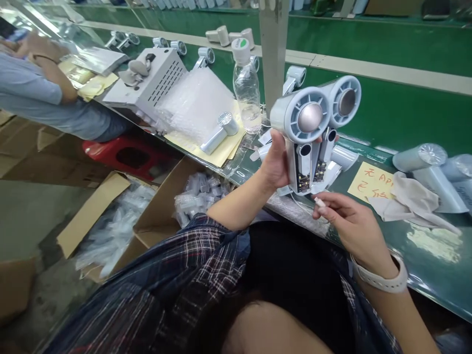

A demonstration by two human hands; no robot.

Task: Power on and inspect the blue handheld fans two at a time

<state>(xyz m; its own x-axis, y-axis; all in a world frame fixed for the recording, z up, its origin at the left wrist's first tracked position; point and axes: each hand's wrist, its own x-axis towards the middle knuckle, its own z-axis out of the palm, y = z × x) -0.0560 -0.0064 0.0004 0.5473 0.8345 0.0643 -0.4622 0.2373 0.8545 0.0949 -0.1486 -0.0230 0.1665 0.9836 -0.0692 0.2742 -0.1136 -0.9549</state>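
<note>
My left hand grips two pale blue hand-held fans side by side, their round heads up and facing me. Their handles are open at the front, with circuit boards showing. Just below the fans' lower ends, my right hand pinches a small white plug between thumb and fingers. A white band sits on my right wrist. A thin white cable runs along the bench edge under the fans.
A green conveyor bench carries more fan parts, a cloth, a yellow note, a water bottle, bubble wrap and a white metal box. Cardboard boxes of bagged parts stand on the floor at left. A co-worker's arm rests far left.
</note>
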